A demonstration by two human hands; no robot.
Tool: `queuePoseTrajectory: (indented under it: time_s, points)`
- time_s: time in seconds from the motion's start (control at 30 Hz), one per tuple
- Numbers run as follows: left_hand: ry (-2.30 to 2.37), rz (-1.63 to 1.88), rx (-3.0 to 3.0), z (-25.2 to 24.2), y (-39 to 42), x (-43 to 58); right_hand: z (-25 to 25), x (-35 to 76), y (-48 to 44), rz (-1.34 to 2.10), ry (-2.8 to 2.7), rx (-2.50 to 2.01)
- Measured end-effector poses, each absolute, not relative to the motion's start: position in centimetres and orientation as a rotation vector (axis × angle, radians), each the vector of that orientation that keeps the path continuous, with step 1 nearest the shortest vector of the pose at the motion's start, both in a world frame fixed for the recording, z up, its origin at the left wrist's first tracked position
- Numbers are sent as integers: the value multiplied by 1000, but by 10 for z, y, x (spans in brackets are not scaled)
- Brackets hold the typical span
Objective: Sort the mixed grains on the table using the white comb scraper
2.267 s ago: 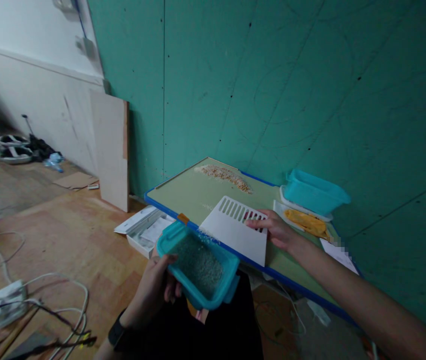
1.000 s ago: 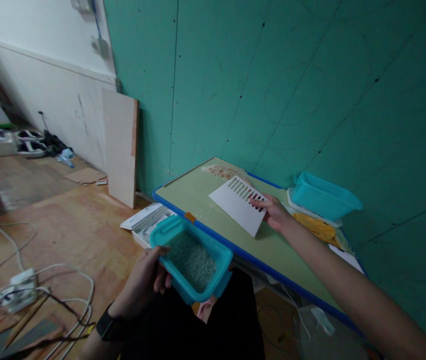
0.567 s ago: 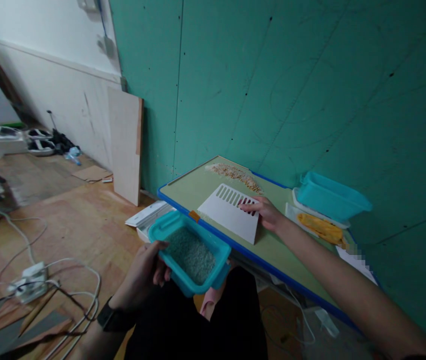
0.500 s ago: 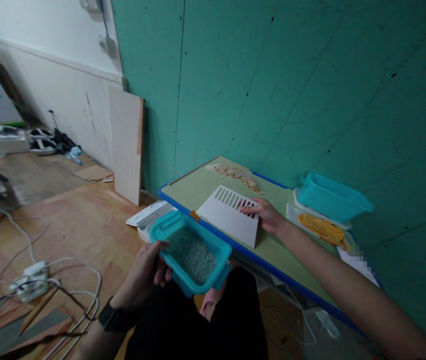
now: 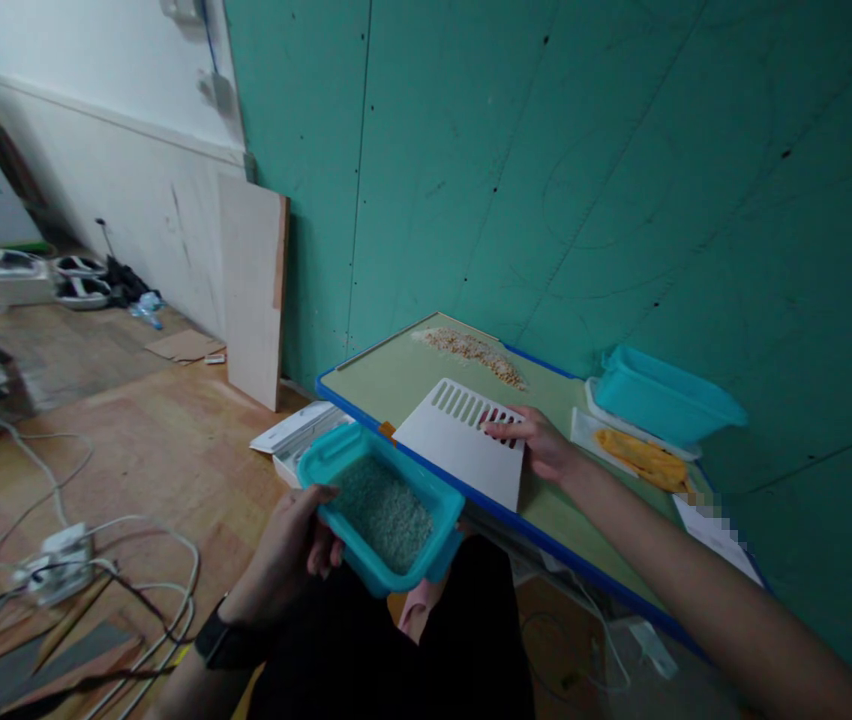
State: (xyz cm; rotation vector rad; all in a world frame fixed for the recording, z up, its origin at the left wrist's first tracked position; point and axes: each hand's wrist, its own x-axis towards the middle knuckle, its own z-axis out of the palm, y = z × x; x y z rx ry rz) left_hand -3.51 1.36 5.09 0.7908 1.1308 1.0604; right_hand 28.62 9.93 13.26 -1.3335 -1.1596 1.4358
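Now, left hand point(image 5: 295, 540): fingers clamped on turquoise rectangular plastic tub point(image 5: 442, 527) of pale grains point(image 5: 385, 510), beside blue-edged green table point(image 5: 561, 515).
Right hand point(image 5: 542, 445): fingers gripping flat white slotted scraper point(image 5: 456, 450), nearer the table's rim than a second ago.

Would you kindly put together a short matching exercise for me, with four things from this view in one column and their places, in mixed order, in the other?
Things
1. White slotted sheet
2. Teal tub of pale grains
3. Heap of mixed grains
4. Tall pale board

Places
A. On the tabletop, toward the green wall
B. Standing on the floor
C. Held in the right hand
D. Held in the left hand

Right pairs: 1-C, 2-D, 3-A, 4-B.
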Motion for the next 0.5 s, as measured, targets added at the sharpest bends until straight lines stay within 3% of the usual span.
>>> queuePoseTrajectory:
  time_s: [0.5]
  points:
    - [1200,1064,788,8,-13,-71,139,327,17,1258,-939,-1356]
